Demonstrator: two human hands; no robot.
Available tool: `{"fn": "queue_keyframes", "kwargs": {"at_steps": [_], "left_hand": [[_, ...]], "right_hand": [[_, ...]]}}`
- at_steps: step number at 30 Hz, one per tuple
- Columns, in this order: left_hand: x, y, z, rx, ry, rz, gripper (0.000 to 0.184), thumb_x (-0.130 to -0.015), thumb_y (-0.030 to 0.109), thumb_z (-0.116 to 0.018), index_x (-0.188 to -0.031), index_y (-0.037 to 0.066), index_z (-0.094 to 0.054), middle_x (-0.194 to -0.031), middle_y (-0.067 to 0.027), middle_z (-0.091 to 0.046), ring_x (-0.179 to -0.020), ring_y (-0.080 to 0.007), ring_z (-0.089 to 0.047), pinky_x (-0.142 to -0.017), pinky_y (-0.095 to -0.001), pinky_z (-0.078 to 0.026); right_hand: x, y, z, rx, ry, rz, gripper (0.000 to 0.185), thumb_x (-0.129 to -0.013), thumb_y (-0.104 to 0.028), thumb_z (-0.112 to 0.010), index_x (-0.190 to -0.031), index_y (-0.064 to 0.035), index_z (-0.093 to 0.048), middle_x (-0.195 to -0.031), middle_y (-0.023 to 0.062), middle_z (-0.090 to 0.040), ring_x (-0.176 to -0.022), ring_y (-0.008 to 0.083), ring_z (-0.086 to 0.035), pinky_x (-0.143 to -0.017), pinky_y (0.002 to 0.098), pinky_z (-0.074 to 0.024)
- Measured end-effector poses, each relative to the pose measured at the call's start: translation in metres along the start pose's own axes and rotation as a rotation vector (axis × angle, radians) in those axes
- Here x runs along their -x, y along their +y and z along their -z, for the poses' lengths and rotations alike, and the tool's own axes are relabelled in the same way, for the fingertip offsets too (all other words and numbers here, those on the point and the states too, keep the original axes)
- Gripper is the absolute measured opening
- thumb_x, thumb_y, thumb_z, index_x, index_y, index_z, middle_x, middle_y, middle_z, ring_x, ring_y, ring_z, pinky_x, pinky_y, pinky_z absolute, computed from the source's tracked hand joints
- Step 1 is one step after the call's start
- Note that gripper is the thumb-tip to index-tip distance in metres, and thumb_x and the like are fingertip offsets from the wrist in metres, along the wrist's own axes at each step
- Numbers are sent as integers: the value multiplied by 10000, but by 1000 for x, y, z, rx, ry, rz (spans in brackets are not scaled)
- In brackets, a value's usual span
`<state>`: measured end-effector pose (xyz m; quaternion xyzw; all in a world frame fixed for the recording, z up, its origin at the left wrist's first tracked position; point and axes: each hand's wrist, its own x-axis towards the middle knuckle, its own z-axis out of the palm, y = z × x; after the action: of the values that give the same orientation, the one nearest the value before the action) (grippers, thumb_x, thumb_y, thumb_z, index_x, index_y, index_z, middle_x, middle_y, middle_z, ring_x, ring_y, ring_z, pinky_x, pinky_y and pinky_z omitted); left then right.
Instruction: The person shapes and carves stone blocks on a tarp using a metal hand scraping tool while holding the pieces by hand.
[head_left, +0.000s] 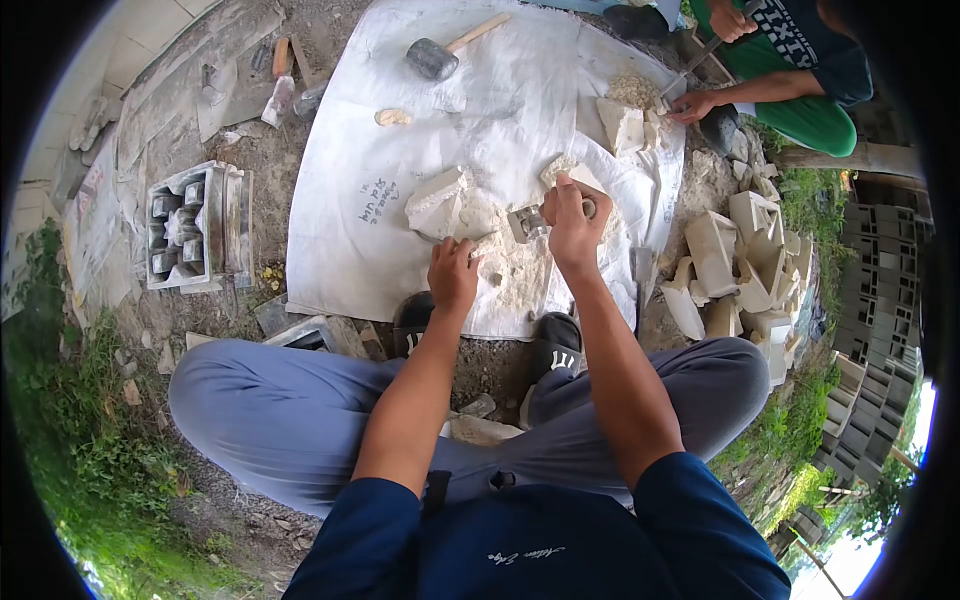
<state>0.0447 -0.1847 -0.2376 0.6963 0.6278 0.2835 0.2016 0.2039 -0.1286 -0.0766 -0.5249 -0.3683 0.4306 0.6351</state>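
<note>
My right hand (pixel 577 228) is closed around the handle of a tool with a short, flat metal blade (pixel 527 224), which points left over crumbs of pale material. Just beyond that hand, partly hidden by it, lies a cream-coloured chunk (pixel 592 180). My left hand (pixel 455 272) has its fingers curled at the near edge of a rough, pale block (pixel 438 203); what they grip, if anything, is hidden. Both hands are over a white sheet (pixel 335 150) strewn with pale crumbs and powder (pixel 515 278).
A mallet (pixel 433 60) lies at the sheet's far side. To the left stand a metal mould (pixel 183 230) and a wooden-handled trowel (pixel 279 98). Pale hollow blocks (pixel 755 245) are piled at right. Another person's hand (pixel 692 106) works with a long tool at upper right.
</note>
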Motion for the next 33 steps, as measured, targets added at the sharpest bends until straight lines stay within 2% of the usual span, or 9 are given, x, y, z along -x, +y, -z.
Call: {"fn": "queue_keyframes", "kwargs": {"at_steps": [6,7,8,10,17,20,23,26,33], "left_hand": [[1,2,-1,78,-111,54,265,-794,93,-799,-999,82,-631,-965,-107,-580,-988,-336,-605,-792,-449,-517],[1,0,-4,78,-108,50,265,-794,93,-799,-999,82,-631,-965,-107,-580,-988,-336,-605,-792,-449,-517],[2,-2,-6,41,-94,-4,273,-794,88,-796,-1005,74,-623,-968,-115,-575,-969,-347,-607,-791,-453,-512],[2,-2,-4,-21,-150,-19,294,-790,51,-761,-1050,79,-625,-1037,-101,-574,-1003,-326,-612,-821,-442,-535],[0,-4,-3,50,-111,-27,266,-809,121,-790,-985,45,-605,-970,-125,-567,-946,-362,-603,-794,-470,-508],[0,-3,-4,35,-108,-29,266,-806,116,-788,-992,47,-610,-977,-124,-570,-957,-358,-603,-802,-464,-511],[3,-1,-2,-37,-158,-80,277,-784,58,-765,-1027,54,-630,-1029,-112,-583,-999,-334,-610,-834,-445,-531],[-3,-5,-3,0,-156,-47,271,-795,98,-785,-1008,57,-622,-988,-119,-575,-978,-350,-600,-827,-453,-514],[2,-6,-6,18,-140,-43,279,-788,74,-785,-1013,47,-622,-1000,-117,-580,-995,-348,-600,-832,-451,-511]], "right_hand": [[10,32,-5,100,-45,-52,468,-1007,-124,-549,-567,-20,-430,-516,-42,-379,-485,56,-298,-450,294,-216],[16,38,-9,161,17,-49,485,-1001,-109,-521,-561,-69,-322,-504,-18,-343,-463,83,-252,-461,322,-210],[13,38,-3,45,7,-49,480,-1006,-113,-530,-561,-60,-356,-511,-31,-357,-471,67,-269,-455,304,-209],[10,29,5,-66,12,-37,478,-1010,-117,-539,-561,-52,-391,-518,-43,-371,-479,50,-286,-450,286,-209],[5,-21,-4,-105,-39,-3,476,-1016,-108,-528,-564,-74,-384,-516,-48,-358,-472,43,-257,-445,287,-187],[17,-7,-14,125,-60,-23,484,-1019,-149,-508,-563,-56,-374,-504,-17,-346,-473,82,-256,-469,321,-212],[27,66,8,360,-100,67,455,-993,-106,-511,-558,-31,-397,-523,-12,-374,-500,82,-301,-482,315,-233],[15,46,17,70,63,-52,459,-990,-104,-515,-554,-39,-385,-515,-4,-360,-481,92,-289,-480,317,-232],[7,-35,3,-32,-2,10,475,-992,-109,-518,-552,-66,-345,-500,-13,-310,-463,102,-253,-484,326,-250]]}}
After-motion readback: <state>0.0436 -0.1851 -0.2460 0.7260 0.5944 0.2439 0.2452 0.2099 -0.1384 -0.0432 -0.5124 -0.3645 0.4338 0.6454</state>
